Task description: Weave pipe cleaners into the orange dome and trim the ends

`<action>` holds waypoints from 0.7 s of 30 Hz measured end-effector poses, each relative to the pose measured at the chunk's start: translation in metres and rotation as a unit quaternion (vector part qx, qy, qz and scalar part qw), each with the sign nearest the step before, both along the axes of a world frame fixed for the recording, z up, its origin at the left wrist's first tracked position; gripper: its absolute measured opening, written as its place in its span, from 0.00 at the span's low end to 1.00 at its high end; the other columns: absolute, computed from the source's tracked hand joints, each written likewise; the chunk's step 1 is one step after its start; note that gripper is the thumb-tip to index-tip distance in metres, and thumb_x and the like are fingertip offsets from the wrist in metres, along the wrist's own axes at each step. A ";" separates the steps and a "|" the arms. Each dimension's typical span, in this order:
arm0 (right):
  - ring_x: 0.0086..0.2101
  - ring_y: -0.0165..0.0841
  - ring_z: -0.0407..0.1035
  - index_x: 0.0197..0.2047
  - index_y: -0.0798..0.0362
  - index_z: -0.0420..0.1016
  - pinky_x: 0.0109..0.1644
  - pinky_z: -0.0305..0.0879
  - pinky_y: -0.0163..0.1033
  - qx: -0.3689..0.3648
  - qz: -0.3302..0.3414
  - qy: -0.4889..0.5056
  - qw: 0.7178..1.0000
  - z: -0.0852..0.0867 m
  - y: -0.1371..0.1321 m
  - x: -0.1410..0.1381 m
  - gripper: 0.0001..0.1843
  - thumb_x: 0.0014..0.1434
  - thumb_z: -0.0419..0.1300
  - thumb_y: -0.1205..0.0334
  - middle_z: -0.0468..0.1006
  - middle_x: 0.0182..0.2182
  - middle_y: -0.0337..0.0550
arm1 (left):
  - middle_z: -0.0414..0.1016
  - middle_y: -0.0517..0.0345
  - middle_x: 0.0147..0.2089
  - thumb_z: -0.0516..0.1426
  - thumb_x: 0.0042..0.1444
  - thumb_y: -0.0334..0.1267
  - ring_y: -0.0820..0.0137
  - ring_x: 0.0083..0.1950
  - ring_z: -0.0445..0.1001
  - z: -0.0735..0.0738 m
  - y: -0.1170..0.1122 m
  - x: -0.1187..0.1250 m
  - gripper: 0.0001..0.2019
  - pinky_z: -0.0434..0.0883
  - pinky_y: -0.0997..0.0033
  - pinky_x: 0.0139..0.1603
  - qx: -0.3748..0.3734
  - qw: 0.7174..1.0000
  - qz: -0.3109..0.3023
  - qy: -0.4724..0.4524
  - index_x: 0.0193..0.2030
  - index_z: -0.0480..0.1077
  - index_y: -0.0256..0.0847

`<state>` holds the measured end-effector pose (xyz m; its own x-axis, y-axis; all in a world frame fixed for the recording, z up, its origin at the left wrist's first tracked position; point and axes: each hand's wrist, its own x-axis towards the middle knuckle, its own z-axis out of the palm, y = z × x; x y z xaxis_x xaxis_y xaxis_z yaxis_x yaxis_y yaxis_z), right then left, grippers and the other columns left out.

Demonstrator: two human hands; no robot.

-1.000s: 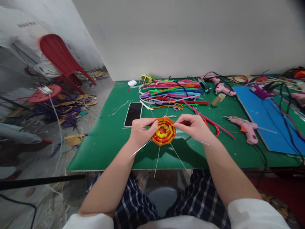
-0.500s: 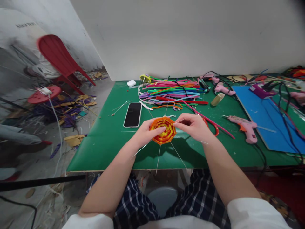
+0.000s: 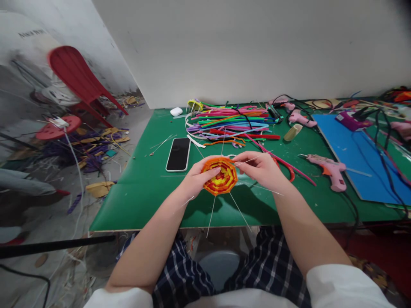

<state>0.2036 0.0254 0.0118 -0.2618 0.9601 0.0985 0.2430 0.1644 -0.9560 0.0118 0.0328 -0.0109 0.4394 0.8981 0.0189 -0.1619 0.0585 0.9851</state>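
Observation:
An orange, red and yellow woven disc (image 3: pixel 224 185), banded in rings, is held above the table edge. Thin pale wires stick out from it all round like spokes. My left hand (image 3: pixel 199 176) grips its left side, thumb lying across the face and the other fingers hidden behind. At the upper right rim, my right hand (image 3: pixel 255 164) pinches the end of an orange pipe cleaner strand, close to one wire. How much of that strand hangs loose is hidden by the fingers.
On the green table (image 3: pixel 138 201) lie a phone (image 3: pixel 178 155), a bundle of coloured pipe cleaners (image 3: pixel 231 122), red-handled scissors (image 3: pixel 289 169) and a pink glue gun (image 3: pixel 332 169). A blue board (image 3: pixel 346 158) is at right. Wires (image 3: pixel 163 143) lie beside the phone.
The disc has tilted and turned slightly, so its spokes point differently. My right fingers have shifted a little along the upper right rim. My left hand keeps its hold.

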 end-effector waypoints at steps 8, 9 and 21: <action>0.19 0.23 0.60 0.34 0.55 0.73 0.21 0.57 0.30 -0.044 0.010 0.047 0.998 -0.002 0.001 -0.003 0.13 0.47 0.59 0.56 0.71 0.24 0.38 | 0.70 0.56 0.47 0.56 0.51 0.35 0.68 0.46 0.68 -0.003 0.000 0.000 0.14 0.65 0.69 0.47 0.035 0.999 -0.009 0.006 0.46 0.67 0.42; 0.19 0.23 0.60 0.34 0.55 0.73 0.21 0.57 0.30 -0.048 0.012 0.055 0.997 -0.003 0.002 -0.004 0.12 0.47 0.60 0.56 0.71 0.24 0.38 | 0.70 0.56 0.47 0.56 0.51 0.35 0.68 0.46 0.68 -0.002 0.000 0.000 0.14 0.65 0.69 0.47 0.036 0.999 -0.013 0.005 0.46 0.67 0.42; 0.20 0.22 0.60 0.31 0.54 0.72 0.22 0.56 0.31 -0.064 0.022 0.106 0.992 -0.009 0.004 -0.006 0.10 0.48 0.60 0.57 0.70 0.23 0.35 | 0.68 0.57 0.46 0.54 0.53 0.38 0.70 0.45 0.67 0.000 -0.004 0.002 0.12 0.63 0.69 0.47 0.036 0.999 -0.014 0.030 0.45 0.64 0.44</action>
